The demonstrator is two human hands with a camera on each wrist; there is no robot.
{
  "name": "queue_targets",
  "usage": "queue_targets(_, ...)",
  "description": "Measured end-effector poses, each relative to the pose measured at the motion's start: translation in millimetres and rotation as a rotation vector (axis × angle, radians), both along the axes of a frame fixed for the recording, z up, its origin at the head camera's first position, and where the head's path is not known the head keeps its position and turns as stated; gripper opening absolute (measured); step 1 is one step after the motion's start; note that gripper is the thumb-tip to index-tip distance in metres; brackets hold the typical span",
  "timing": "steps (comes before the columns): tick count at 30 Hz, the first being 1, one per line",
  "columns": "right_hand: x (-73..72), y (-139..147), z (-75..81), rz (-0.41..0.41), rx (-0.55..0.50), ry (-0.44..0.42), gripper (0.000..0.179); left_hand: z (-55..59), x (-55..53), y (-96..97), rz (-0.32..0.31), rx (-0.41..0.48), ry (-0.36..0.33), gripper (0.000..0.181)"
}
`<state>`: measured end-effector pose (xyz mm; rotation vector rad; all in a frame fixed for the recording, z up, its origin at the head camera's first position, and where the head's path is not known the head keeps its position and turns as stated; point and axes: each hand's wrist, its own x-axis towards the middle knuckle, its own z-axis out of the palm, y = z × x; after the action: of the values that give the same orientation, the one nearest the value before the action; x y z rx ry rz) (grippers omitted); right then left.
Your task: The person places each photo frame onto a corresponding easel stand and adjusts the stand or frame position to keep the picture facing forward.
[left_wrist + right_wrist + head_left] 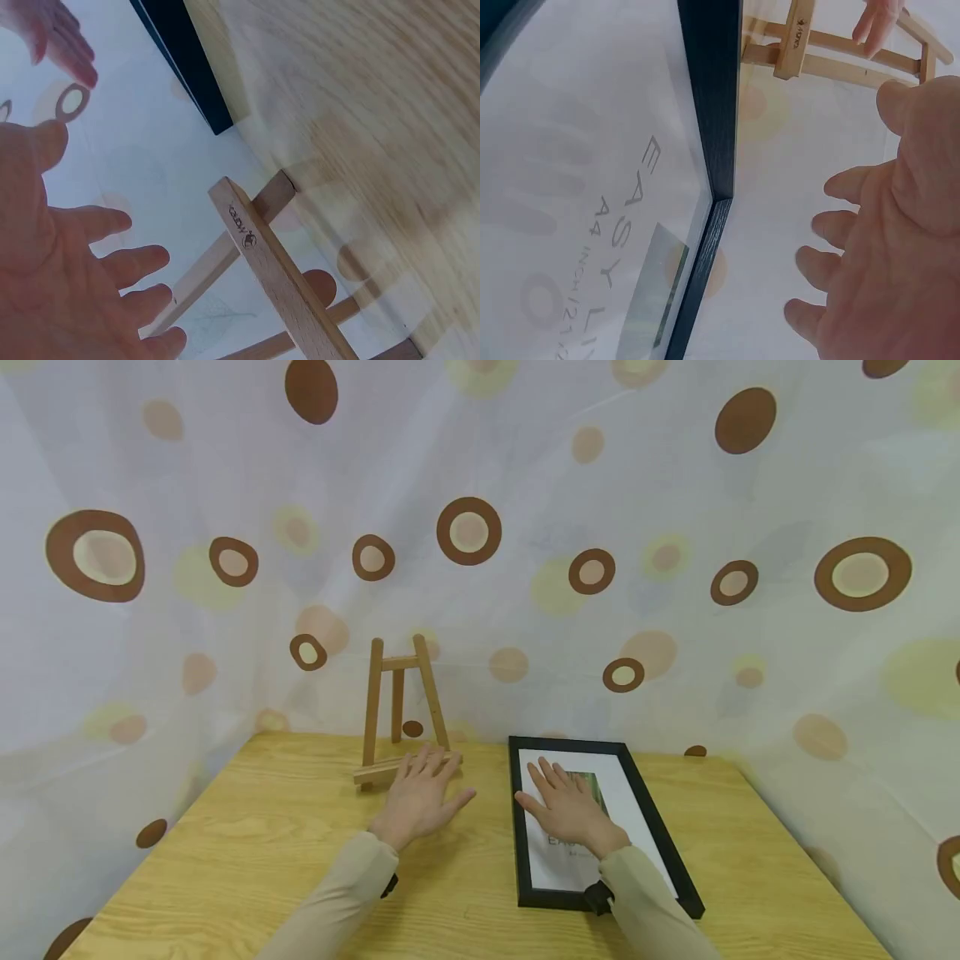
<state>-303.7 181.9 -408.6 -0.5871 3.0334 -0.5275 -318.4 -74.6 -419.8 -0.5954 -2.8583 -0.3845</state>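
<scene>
1. Wood makes up the small easel (pixel 432 693), which stands upright on the left part of the table (pixel 247 860), toward the back. It has two front legs, a back leg, a short bar near the top and a ledge (pixel 370 774) low down at the front.
2. The left hand (pixel 418 797) is spread, with the fingers pointing away and the thumb out to the side. It is in front of the easel, near the ledge, and the left wrist view shows a gap between them.
3. The right hand (pixel 566 810) is spread too, thumb out. It is above the picture frame (pixel 651 814) and holds nothing. The right wrist view shows it apart from the frame.
4. That frame is black and lies flat on the table, to the right of the easel. Inside are a white sheet (pixel 540 852) and a small green picture (pixel 591 787). Gray letters (pixel 634 191) on it start with "EASY".
5. Tan sleeves (pixel 330 893) cover both arms.
6. Behind the table hangs a pale cloth (pixel 525 468) with brown, peach and yellow spots and rings.
</scene>
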Motion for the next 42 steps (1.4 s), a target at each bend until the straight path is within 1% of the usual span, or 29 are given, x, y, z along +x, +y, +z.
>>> queue_targets(3, 0.8, -0.9, 2.7, 0.003, -0.069, -0.008, 0.068, -0.1, -1.1, 2.7, -0.017, 0.010, 0.037, 0.069)
queue_targets(5, 0.0, -1.0, 3.4, 0.005, -0.108, -0.011, 0.067, -0.1, -1.9, 4.5, -0.039, 0.017, 0.063, 0.068)
queue_targets(7, -0.5, -0.5, 3.7, 0.004, -0.141, -0.015, 0.066, -0.5, -2.2, 6.5, -0.057, 0.035, 0.058, 0.068)
queue_targets(10, -1.6, 0.8, 2.6, 0.000, -0.181, -0.018, 0.065, -3.0, -2.7, 9.3, -0.076, 0.085, 0.016, 0.069)
queue_targets(13, -3.9, 3.2, -0.1, -0.014, -0.236, -0.013, 0.061, -5.3, -2.7, 12.4, -0.076, 0.177, -0.038, 0.068)
queue_targets(16, -5.9, 6.7, -3.1, -0.034, -0.321, -0.042, 0.054, -7.1, -3.0, 15.1, -0.085, 0.280, -0.093, 0.066)
queue_targets(19, -7.0, 10.6, -5.7, -0.046, -0.412, -0.098, 0.047, -9.2, -2.4, 17.1, -0.097, 0.367, -0.175, 0.063)
queue_targets(21, -7.1, 13.3, -7.6, -0.059, -0.463, -0.140, 0.045, -11.1, -1.3, 18.1, -0.105, 0.405, -0.233, 0.063)
queue_targets(23, -7.0, 16.5, -9.3, -0.071, -0.511, -0.183, 0.044, -13.4, -0.5, 19.3, -0.110, 0.423, -0.277, 0.063)
queue_targets(26, -6.5, 23.6, -11.9, -0.087, -0.594, -0.254, 0.045, -17.7, -0.2, 21.3, -0.135, 0.455, -0.316, 0.061)
queue_targets(29, -5.9, 34.4, -12.9, -0.056, -0.688, -0.326, 0.048, -20.8, 0.6, 23.6, -0.153, 0.526, -0.386, 0.056)
queue_targets(31, -5.9, 42.9, -13.8, -0.032, -0.739, -0.367, 0.051, -20.7, 2.1, 25.7, -0.149, 0.578, -0.436, 0.054)
queue_targets(33, -5.5, 52.7, -14.6, -0.027, -0.777, -0.408, 0.053, -19.5, 3.6, 28.1, -0.143, 0.625, -0.482, 0.052)
queue_targets(37, -4.1, 74.2, -19.0, -0.083, -0.842, -0.486, 0.057, -21.1, 4.0, 33.7, -0.150, 0.681, -0.542, 0.049)
queue_targets(42, -2.3, 105.8, -23.9, -0.134, -1.023, -0.645, 0.064, -28.6, 1.5, 38.5, -0.174, 0.845, -0.698, 0.044)
